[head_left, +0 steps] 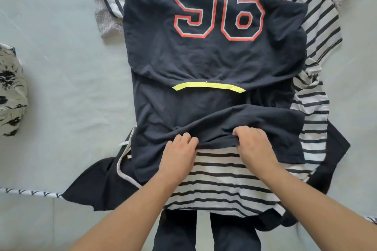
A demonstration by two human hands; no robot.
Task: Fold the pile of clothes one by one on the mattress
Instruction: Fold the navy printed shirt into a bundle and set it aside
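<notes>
A navy t-shirt (pixel 214 55) with red-and-grey numerals and a yellow neck band (pixel 208 87) lies on top of the clothes pile in the middle of the mattress, partly folded over itself. My left hand (pixel 179 155) and my right hand (pixel 253 144) sit side by side at its near edge. Both have their fingers curled round a bunched fold of the navy fabric. Under it lie black-and-white striped garments (pixel 220 185) and another dark garment (pixel 95 185) with white piping.
The pale mattress (pixel 61 67) spreads to the left and right of the pile. A black-and-white floral cloth (pixel 10 91) sits at the left edge. A grey speckled garment (pixel 104 22) pokes out at the pile's far left. My dark-trousered legs (pixel 206 232) show below.
</notes>
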